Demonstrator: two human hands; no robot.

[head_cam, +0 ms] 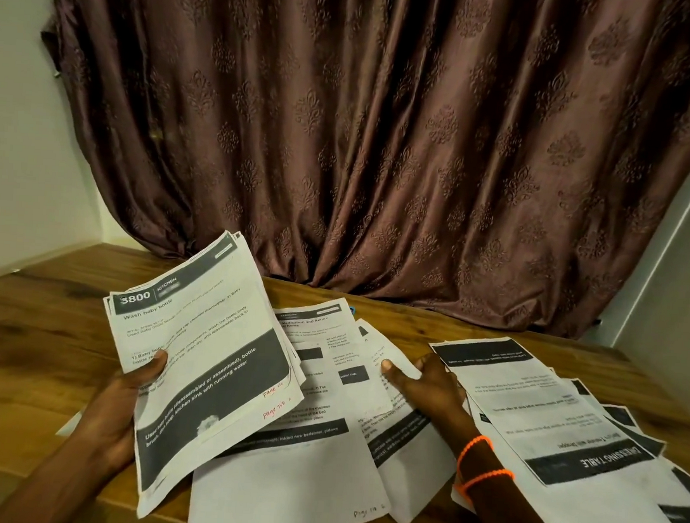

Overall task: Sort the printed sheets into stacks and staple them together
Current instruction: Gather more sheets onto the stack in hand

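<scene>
A patterned brown curtain (383,142) hangs behind the wooden table (40,323).

Top sheet of the held stack (204,353), left of frame: "3800", "KITCHEN", "Wash baby bottle"; red handwriting near its lower right corner reads "Page", the number unclear. Sheet at right (537,398), upside down: "DRESSING TABLE". Bottom centre sheet (281,484): handwritten "Page", number unclear.

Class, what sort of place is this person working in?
Probably a room at home: a heavy patterned brown curtain hangs behind a wooden table covered with loose printed sheets. It could also be a small office.
</scene>
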